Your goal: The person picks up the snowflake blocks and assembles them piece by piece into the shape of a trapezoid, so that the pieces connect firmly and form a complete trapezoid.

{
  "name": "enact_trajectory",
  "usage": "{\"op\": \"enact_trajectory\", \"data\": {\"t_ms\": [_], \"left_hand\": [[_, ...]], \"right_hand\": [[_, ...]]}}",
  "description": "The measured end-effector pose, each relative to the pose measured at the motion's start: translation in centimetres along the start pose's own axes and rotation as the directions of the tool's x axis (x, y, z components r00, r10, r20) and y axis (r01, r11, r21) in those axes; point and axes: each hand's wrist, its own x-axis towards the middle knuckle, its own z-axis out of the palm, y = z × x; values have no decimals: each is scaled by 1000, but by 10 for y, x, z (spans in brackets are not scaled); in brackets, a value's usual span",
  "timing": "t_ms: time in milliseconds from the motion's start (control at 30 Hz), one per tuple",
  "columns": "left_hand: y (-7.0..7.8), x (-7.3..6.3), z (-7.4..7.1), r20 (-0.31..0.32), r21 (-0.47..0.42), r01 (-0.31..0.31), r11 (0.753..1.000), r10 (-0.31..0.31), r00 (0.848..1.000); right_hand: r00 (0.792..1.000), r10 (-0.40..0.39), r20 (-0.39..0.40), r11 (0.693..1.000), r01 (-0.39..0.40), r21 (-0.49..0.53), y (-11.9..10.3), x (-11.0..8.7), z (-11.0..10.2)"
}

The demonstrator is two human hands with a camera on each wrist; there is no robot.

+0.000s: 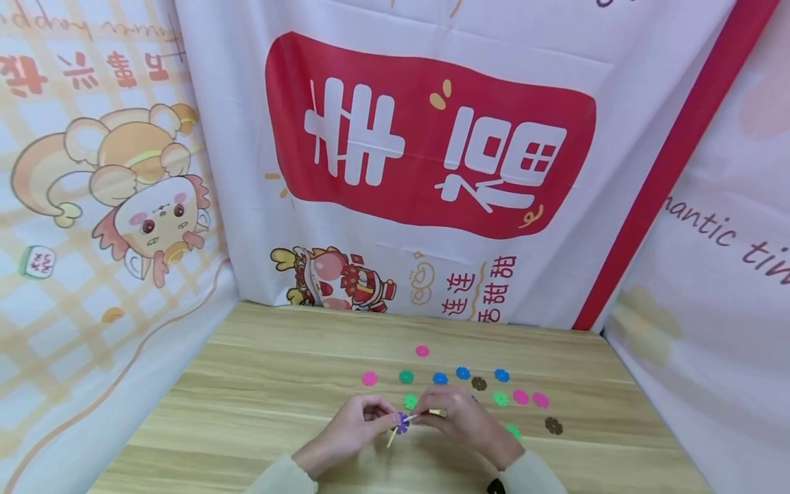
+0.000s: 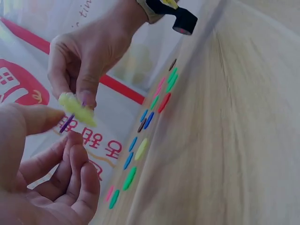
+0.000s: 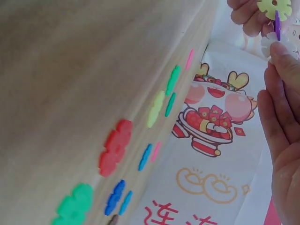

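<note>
Above the table, my left hand (image 1: 354, 424) pinches a purple flower-shaped plastic disc (image 1: 402, 423) between thumb and forefinger. A yellow disc (image 3: 275, 8) of the same notched kind is slotted onto it, seen edge-on in the head view. From the other side my right hand (image 1: 459, 417) grips a whitish notched disc (image 3: 269, 46) by thumb and fingertips, its edge right at the purple disc (image 3: 278, 26). In the left wrist view the yellow disc (image 2: 77, 110) overlaps the joint and partly hides it. Both hands meet in front of the body.
Loose notched discs lie on the wooden table (image 1: 247, 384) beyond and right of the hands, among them pink (image 1: 422, 350), green (image 1: 406, 377), blue (image 1: 502, 375), brown (image 1: 553, 425) and red (image 3: 115, 147) ones. Printed cloth (image 1: 432, 274) hangs behind the table and at both sides.
</note>
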Motion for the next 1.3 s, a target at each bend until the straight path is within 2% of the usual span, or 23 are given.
{"op": "enact_trajectory", "data": {"t_ms": [100,167,267,367,467,567,700,800,900,1033,1200,1300], "left_hand": [[-1,2,-6,23,39,-10,999,9,1000],[-3,3,-8,65,47,-20,999,17,998],[-5,4,-8,147,28,-37,999,32,989],[-7,3,-5,201,-20,-57,998,60,978],[-9,1,-3,219,-62,-65,996,77,973],[-13,0,-3,214,-77,-58,995,73,974],[-16,-4,-7,184,-62,-36,997,47,982],[-17,-7,-11,157,-47,-15,999,22,987],[-17,-8,-16,135,-40,-6,999,11,991],[-19,-8,-19,115,-59,-6,998,13,993],[-18,-9,-18,103,-92,-11,996,21,994],[-17,-9,-19,101,-94,-17,995,26,995]], "right_hand": [[999,-9,54,1000,8,19,-1,4,-2],[996,-13,84,1000,11,25,-3,7,-4],[991,-17,133,999,10,48,-5,12,-5],[983,-36,181,998,26,55,-7,17,-4],[977,-61,205,997,51,52,-7,20,-1],[974,-62,216,998,54,41,-5,22,1],[959,56,279,998,-65,22,0,29,0],[922,195,335,980,-197,-30,11,39,3],[886,291,362,957,-276,-93,23,54,10],[858,354,373,935,-330,-128,39,73,27],[828,419,373,908,-390,-154,56,87,53],[819,437,371,899,-398,-181,64,91,68]]}}
